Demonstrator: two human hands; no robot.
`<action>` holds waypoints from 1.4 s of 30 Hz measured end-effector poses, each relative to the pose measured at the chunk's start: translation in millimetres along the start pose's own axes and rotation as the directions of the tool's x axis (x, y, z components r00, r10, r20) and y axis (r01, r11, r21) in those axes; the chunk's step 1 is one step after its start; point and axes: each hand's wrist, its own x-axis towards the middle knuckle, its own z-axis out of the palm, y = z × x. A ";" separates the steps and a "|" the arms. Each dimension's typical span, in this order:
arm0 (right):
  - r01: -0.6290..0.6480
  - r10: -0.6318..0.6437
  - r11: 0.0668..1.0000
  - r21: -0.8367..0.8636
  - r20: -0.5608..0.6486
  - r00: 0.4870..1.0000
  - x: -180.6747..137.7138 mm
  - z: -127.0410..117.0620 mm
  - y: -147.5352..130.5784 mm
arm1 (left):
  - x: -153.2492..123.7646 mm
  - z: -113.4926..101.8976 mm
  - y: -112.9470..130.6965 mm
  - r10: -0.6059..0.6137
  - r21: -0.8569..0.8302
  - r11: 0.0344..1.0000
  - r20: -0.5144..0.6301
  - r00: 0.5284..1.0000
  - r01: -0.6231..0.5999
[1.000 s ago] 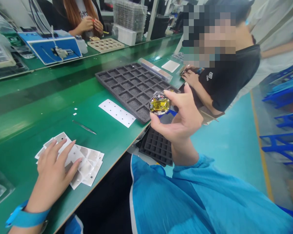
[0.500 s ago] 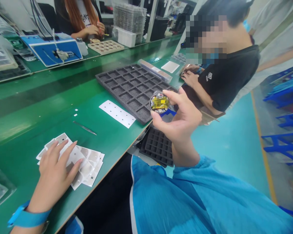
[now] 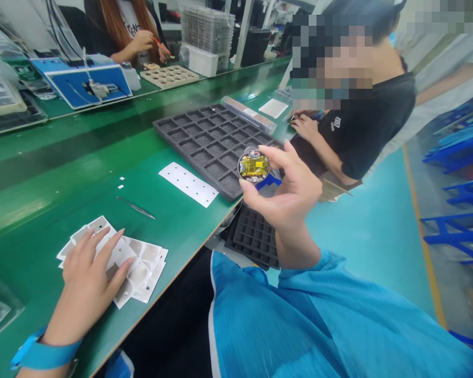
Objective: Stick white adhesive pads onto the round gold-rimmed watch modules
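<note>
The left hand lies flat, fingers spread and nothing pinched, with its palm and fingertips pressing on the fanned stack of white backing sheets on the green bench. Its position matches that of one second ago; the stack has not shifted. Beyond the fingertips, apart from the stack, lies a pair of tweezers. Further toward the right hand lies a white perforated strip, just beside the near corner of the dark foam tray, whose visible compartments hold nothing. The right hand is raised off the bench edge and pinches the round module by its rim, thumb below and index finger above, the remaining fingers curled behind. The module's face, with yellow tape across it, is turned toward the camera. Over the last second this hand has edged the module slightly toward the foam tray and held its face presented; the pinch itself is unchanged. Judged from this, the module is under inspection rather than being set down, since it hangs over the tray's near corner without touching it. Below the right wrist, under the bench edge, sits a second dark tray. Beyond the raised hand a co-worker in a black shirt sits at the bench.
</note>
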 end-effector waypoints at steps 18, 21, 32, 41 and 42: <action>-0.030 0.030 0.999 0.019 0.014 0.999 -1.1 -1.4 -1.3 | -6.8 7.2 -17.8 0.015 0.012 1.000 0.044 0.999 -0.015; -0.052 0.052 0.998 0.041 0.015 0.999 -1.9 -1.9 -0.6 | -7.0 7.7 -18.8 0.021 0.020 1.000 0.047 0.999 -0.022; -0.067 0.064 0.997 0.035 0.062 0.996 -1.5 -3.2 -3.1 | -6.7 9.3 -19.7 0.018 0.013 1.000 0.046 0.999 -0.019; 0.001 0.005 0.998 -0.062 0.092 0.996 1.2 -3.2 -6.2 | -6.2 6.2 -16.5 0.017 0.015 1.000 0.052 0.998 -0.018; 0.013 -0.008 0.998 -0.067 0.088 0.996 1.7 -3.3 -6.3 | -6.1 6.5 -16.5 0.008 0.010 1.000 0.054 0.999 -0.009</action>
